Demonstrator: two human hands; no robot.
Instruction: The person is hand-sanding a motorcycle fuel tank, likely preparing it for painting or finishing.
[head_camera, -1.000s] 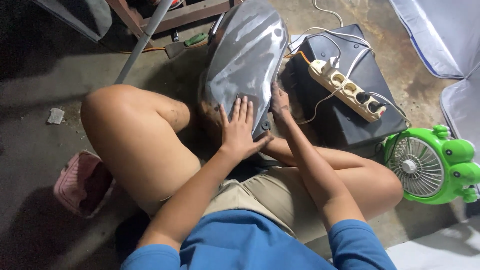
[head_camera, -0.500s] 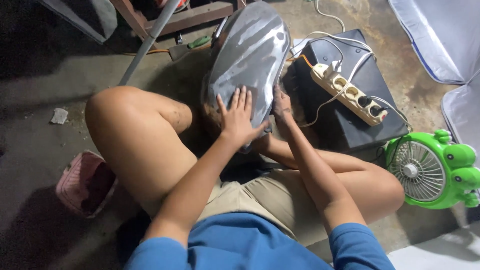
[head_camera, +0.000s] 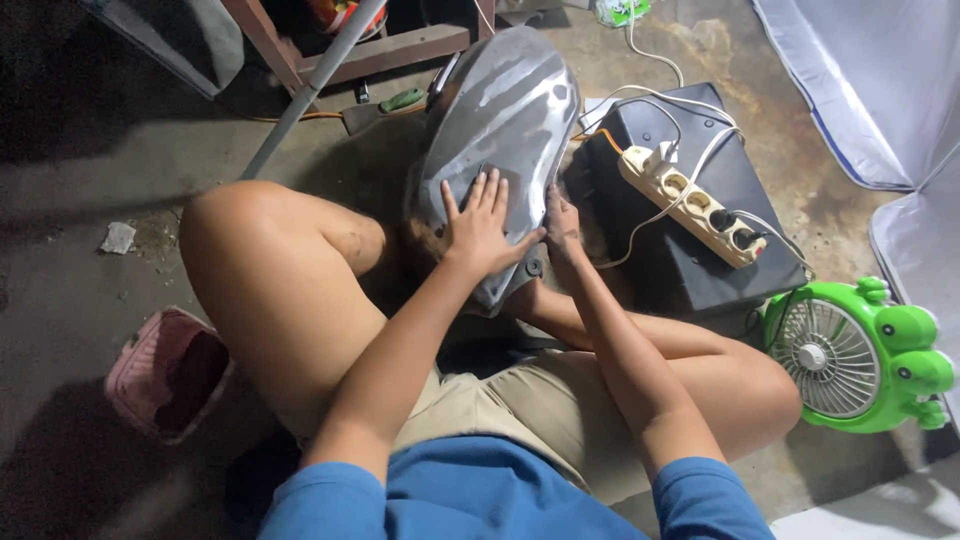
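Sitting on the floor (head_camera: 60, 260) with legs folded, so the panel (head_camera: 500, 120) is propped right between the knees where both hands can get at it. Going left to right: a pink basket (head_camera: 165, 372) is sitting by the left thigh, well apart from the work. Then the left hand (head_camera: 483, 228) is lying flat on the panel's grey curved face, fingers spread, not gripping anything, looks like it's pressing down to keep the thing from sliding. The right hand (head_camera: 560, 222) is cupping the panel's right edge; I can't really tell if it's curled round the edge or just leaning on it. The panel is leaning nearly upright, its top end up by the wooden frame (head_camera: 400, 45). Further right a power strip (head_camera: 692, 205) is resting on a black box (head_camera: 700, 270), and a green fan (head_camera: 850, 360) is standing beside the right knee, probably for cooling.
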